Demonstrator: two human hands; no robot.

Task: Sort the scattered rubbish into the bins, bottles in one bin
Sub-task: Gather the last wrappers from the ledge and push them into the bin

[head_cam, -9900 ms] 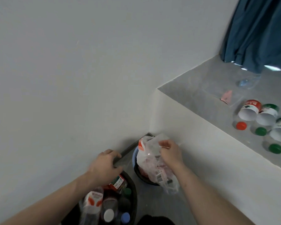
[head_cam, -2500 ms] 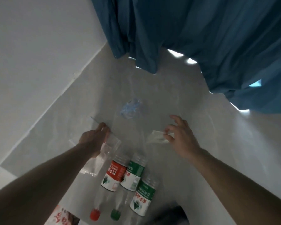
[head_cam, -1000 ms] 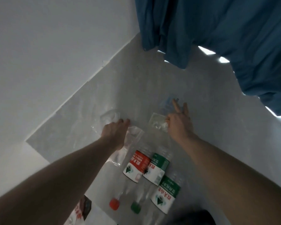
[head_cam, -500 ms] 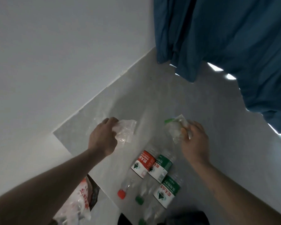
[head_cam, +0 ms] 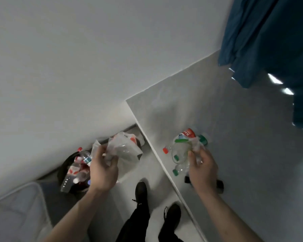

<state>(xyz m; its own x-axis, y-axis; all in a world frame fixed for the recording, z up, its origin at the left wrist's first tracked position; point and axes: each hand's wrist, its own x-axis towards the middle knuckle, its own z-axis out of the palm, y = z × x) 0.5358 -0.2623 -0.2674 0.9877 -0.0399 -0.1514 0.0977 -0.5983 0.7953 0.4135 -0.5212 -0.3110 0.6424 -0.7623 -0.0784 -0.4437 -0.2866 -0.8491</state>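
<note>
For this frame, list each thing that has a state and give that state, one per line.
Left hand: holds crumpled clear wrappers above the floor.
Right hand: grips clear wrappers over the ledge edge.
Black bin: on the floor, piled with bottles.
Second bin: mostly hidden, stuffed with plastic bags.
Ledge bottles: lying down, capped.
Curtain: hanging, light showing under its hem.

wall [head_cam: 77,67]: white | ledge [head_cam: 234,137]: grey | curtain [head_cam: 269,35]: blue | floor [head_cam: 147,172]: pale
</note>
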